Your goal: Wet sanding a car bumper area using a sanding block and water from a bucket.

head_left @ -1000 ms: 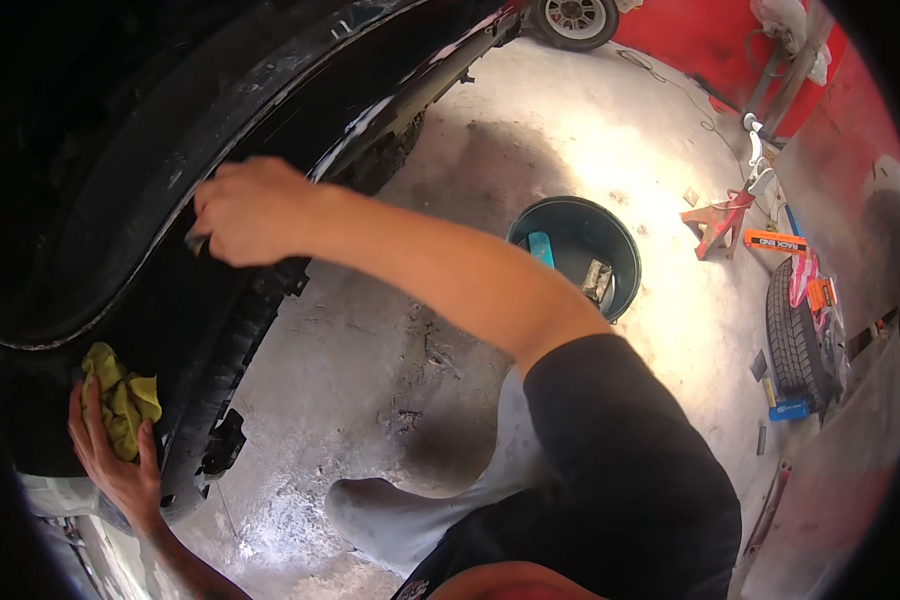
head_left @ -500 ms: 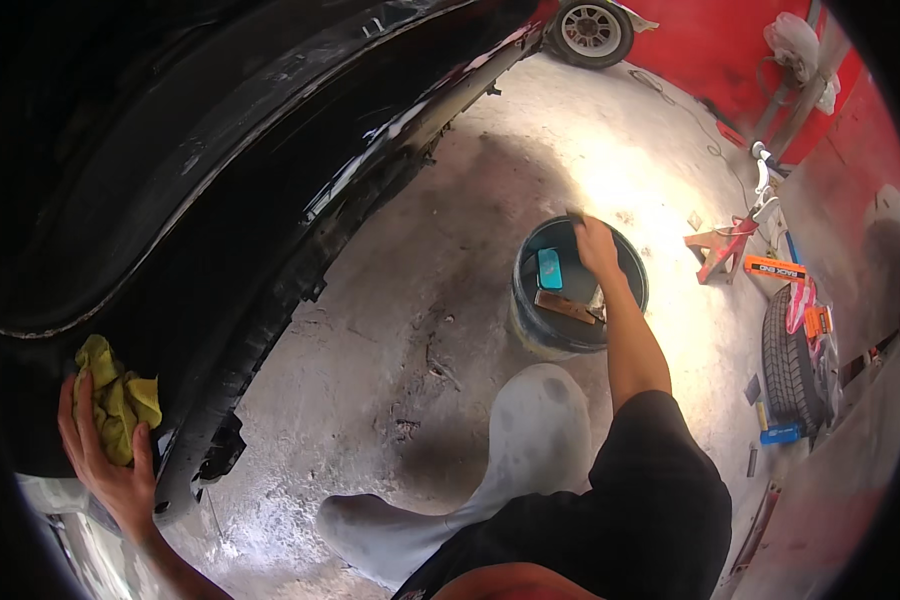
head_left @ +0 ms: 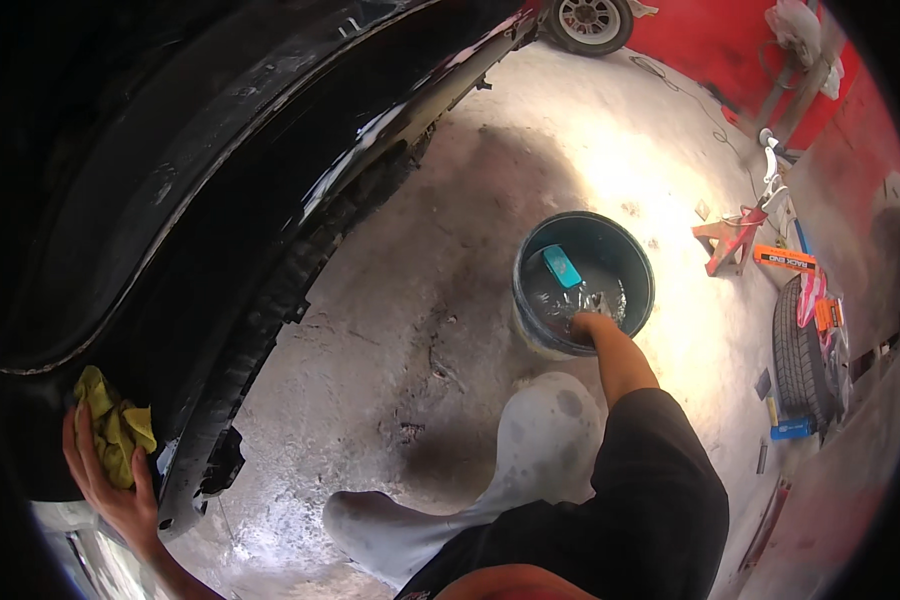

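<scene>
My left hand (head_left: 120,500) holds a crumpled yellow-green cloth (head_left: 116,430) against the lower corner of a black car body panel (head_left: 200,290), fingers bent around it. To the right, my right hand (head_left: 588,328) dips into the water of a round dark bucket (head_left: 522,290). Its fingers are under the splashing surface, so whether they grip anything is hidden. A teal rectangular block (head_left: 562,266) floats in the bucket, just beyond that hand.
The bucket stands on a stained concrete floor (head_left: 370,360) in front of my knees. Farther right are a red jack stand (head_left: 728,243), an orange box (head_left: 785,259), a loose tyre (head_left: 800,350) and a blue box (head_left: 792,428). A wheel (head_left: 589,22) shows at the top.
My right hand has moved from the bucket's far rim down into the water, which now splashes. The teal block has turned slightly; the wooden piece is no longer visible. My left hand stays on the cloth.
</scene>
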Action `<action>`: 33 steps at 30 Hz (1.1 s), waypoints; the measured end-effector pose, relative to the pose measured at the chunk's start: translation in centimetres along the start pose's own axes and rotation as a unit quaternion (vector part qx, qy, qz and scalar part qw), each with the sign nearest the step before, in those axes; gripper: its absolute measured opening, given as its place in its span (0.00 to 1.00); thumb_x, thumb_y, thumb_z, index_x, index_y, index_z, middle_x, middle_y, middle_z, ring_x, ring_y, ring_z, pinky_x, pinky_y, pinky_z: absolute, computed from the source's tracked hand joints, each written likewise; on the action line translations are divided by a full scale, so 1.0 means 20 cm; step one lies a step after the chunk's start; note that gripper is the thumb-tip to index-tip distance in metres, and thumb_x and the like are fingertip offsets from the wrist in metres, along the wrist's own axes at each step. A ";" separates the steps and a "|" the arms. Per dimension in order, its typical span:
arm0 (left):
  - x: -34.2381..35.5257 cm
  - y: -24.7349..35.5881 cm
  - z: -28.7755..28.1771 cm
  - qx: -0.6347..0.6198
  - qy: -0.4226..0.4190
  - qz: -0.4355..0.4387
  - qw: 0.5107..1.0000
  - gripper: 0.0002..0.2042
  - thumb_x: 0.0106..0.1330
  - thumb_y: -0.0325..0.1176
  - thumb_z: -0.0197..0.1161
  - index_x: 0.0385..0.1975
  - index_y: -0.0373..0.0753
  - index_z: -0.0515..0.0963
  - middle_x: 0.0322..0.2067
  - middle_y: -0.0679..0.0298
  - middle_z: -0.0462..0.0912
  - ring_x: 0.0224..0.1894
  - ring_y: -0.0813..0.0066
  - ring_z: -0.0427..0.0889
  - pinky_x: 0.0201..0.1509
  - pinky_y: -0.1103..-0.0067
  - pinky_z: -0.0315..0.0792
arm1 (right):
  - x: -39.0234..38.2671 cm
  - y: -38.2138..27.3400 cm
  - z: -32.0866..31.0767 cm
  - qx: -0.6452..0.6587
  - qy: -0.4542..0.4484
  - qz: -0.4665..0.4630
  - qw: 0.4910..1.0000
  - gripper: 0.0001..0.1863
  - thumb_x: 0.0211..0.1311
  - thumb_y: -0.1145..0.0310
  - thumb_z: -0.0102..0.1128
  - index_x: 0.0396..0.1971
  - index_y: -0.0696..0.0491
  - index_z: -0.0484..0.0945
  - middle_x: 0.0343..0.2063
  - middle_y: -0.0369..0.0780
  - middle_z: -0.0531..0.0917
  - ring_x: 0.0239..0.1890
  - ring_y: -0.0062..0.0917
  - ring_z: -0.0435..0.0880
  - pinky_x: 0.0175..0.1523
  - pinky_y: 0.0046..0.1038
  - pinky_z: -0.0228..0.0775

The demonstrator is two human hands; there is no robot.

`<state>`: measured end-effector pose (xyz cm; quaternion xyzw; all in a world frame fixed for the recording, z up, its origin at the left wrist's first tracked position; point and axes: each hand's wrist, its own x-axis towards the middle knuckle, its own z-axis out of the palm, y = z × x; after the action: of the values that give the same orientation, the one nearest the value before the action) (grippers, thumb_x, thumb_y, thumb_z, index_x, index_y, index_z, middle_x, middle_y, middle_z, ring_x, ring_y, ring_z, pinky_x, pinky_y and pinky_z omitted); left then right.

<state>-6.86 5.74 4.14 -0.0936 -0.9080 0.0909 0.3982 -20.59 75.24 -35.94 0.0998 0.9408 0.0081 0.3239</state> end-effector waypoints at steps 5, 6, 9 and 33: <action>0.00 0.03 -0.02 0.014 0.004 -0.017 1.000 0.32 0.66 0.55 0.59 0.66 0.42 0.71 0.64 0.50 0.70 0.65 0.47 0.71 0.65 0.56 0.66 | 0.10 0.06 0.02 0.205 0.115 0.069 0.970 0.21 0.53 0.68 0.59 0.48 0.56 0.84 0.50 0.54 0.83 0.56 0.46 0.82 0.61 0.41 0.73; 0.00 0.03 -0.02 0.015 0.002 -0.017 1.000 0.32 0.65 0.55 0.59 0.66 0.43 0.71 0.64 0.51 0.70 0.64 0.47 0.71 0.66 0.56 0.66 | 0.12 0.07 0.02 0.191 0.093 0.036 0.977 0.20 0.52 0.69 0.60 0.47 0.56 0.84 0.49 0.54 0.83 0.54 0.47 0.82 0.59 0.41 0.74; -0.01 0.04 -0.03 0.023 -0.003 -0.023 0.999 0.32 0.64 0.55 0.60 0.65 0.43 0.72 0.63 0.52 0.71 0.64 0.48 0.72 0.66 0.56 0.65 | 0.06 0.10 -0.01 0.183 0.150 -0.007 0.972 0.17 0.53 0.70 0.61 0.43 0.58 0.84 0.44 0.54 0.85 0.49 0.45 0.85 0.55 0.40 0.75; -0.01 0.01 -0.01 0.009 -0.020 -0.027 0.999 0.32 0.58 0.42 0.67 0.65 0.46 0.72 0.65 0.54 0.70 0.66 0.51 0.71 0.69 0.60 0.65 | -0.94 -1.41 -1.96 0.050 0.595 -0.497 0.630 0.26 0.54 0.80 0.52 0.52 0.45 0.83 0.46 0.38 0.84 0.52 0.36 0.81 0.57 0.35 0.74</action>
<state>-6.62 6.02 4.12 -0.0638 -0.9170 0.0907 0.3831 -35.29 45.95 4.17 -0.3928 0.8352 -0.1438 -0.3569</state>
